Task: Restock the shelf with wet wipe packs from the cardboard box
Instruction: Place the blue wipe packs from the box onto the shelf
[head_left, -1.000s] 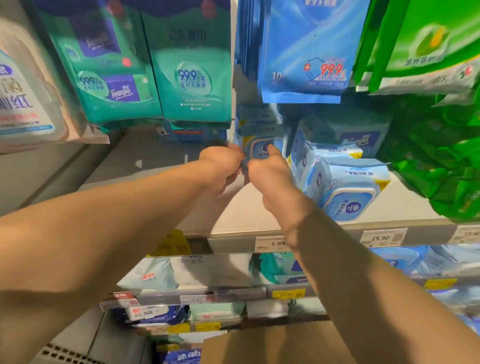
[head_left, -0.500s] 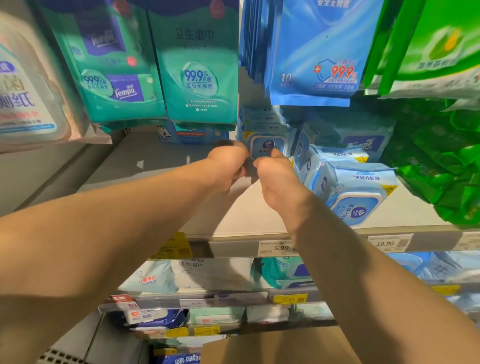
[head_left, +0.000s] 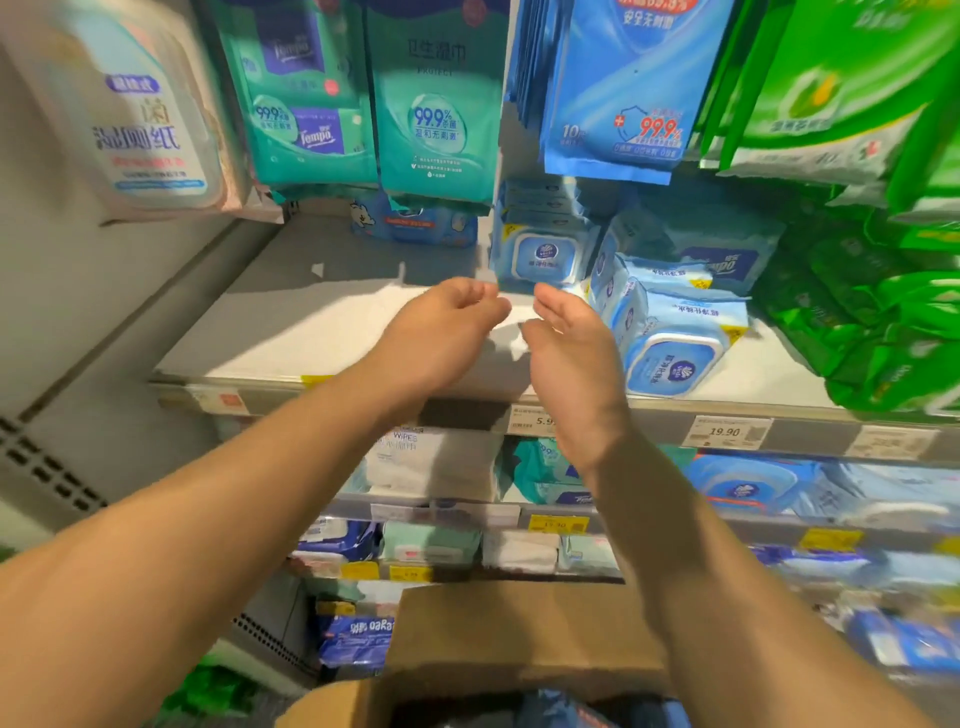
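Hovering just in front of the upright wet wipe pack (head_left: 543, 253) at the back of the shelf (head_left: 322, 332), both hands are empty in the head view: the left hand (head_left: 447, 332) has its fingers loosely curled around nothing, and the right hand (head_left: 569, 348) is open with the palm turned inward. Half a second ago both were closed together against that pack; now they have let go and drawn back toward the shelf's front edge, apart from it. The pack stands on its own, so this placement looks finished, and the likely next step is to go down for another.

The cardboard box (head_left: 498, 639) sits low in the view beneath the forearms, its flaps open, with dark blue packaging just visible inside; how many packs remain cannot be told.

To the right of the placed pack, more light-blue packs (head_left: 670, 338) lean in a row toward the shelf front, and beyond them is a heap of green packs (head_left: 883, 332). The left part of the shelf is bare white board, which seems the natural room for further stock. Hanging teal pouches (head_left: 436, 104) and blue pouches (head_left: 618, 88) dangle low over the back of the shelf and would crowd any reach to the rear. Price tags (head_left: 724, 431) line the front rail, and lower shelves hold other wipes.
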